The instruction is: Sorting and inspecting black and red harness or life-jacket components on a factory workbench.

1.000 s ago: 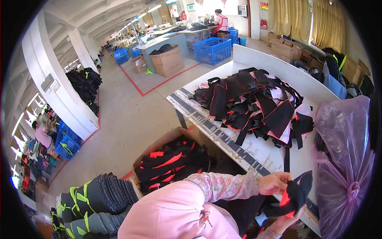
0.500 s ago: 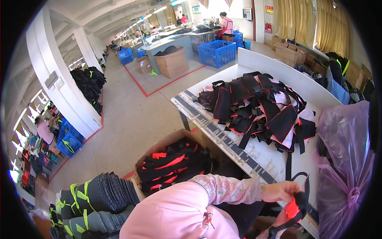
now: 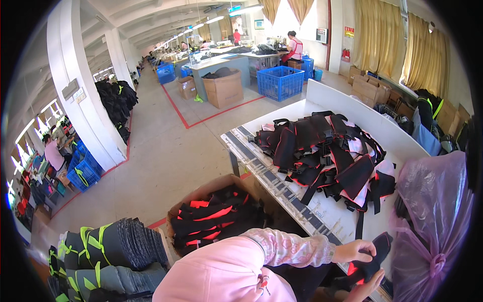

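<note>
A black fabric piece with a red underside (image 3: 378, 249) is held over the table's near edge, at the lower right. My left hand (image 3: 353, 251), in a flowered pink sleeve, has its fingers bent onto the upper side of this piece. Below it, my right hand (image 3: 371, 289) grips the lower part, thumb upward; its other fingers are partly hidden. Beyond my hands, a heap of black pieces with red edging, straps and buckles (image 3: 322, 151) lies on the white table (image 3: 322, 225).
A cardboard box (image 3: 173, 209) of black-and-red pieces stands left of the table. Tied stacks of dark sheets (image 3: 115, 246) lie at the lower left. A knotted purple plastic bag (image 3: 427, 216) stands at the right. Farther off are blue crates (image 3: 280, 84) and a seated person (image 3: 295, 48).
My right hand has come into view and grips the fabric piece, which is now raised and turned dark side up. My left hand has shifted slightly down. The view has tilted a little.
</note>
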Available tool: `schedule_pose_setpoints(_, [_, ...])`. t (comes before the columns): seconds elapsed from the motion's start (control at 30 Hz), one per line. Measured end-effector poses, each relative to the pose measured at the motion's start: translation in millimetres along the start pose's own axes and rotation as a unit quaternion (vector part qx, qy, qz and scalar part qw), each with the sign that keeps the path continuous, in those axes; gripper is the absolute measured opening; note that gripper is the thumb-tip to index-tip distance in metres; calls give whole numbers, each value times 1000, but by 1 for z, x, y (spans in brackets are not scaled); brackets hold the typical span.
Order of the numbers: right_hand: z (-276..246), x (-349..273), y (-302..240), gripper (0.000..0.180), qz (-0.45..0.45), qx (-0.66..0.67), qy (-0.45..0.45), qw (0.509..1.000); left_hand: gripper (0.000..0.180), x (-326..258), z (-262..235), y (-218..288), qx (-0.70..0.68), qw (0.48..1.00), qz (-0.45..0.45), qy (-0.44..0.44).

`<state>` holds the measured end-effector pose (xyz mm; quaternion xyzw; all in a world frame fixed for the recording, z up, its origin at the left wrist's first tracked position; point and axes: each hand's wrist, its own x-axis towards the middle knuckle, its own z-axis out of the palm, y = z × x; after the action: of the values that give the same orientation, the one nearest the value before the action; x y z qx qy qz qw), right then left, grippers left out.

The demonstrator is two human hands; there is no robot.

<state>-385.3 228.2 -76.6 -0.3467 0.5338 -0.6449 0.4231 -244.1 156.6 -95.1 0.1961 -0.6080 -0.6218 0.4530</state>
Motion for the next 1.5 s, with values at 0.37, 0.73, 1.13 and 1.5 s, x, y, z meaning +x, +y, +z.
schedule_pose_setpoints(0.37, [9,1,53,33,81,35,-41,995,21,5,-6,-14,244,939,169,174])
schedule_pose_setpoints(0.73, [10,-27,49,56,-192,-265,48,944,26,19,-11,-29,98,992,-62,-50])
schedule_pose_setpoints(1.13, [7,7,44,39,-142,-319,-68,934,15,71,-10,-28,352,915,144,133])
schedule_pose_setpoints(1.5, [-57,-83,2,28,108,-71,-226,965,28,142,-70,-41,519,808,112,256])
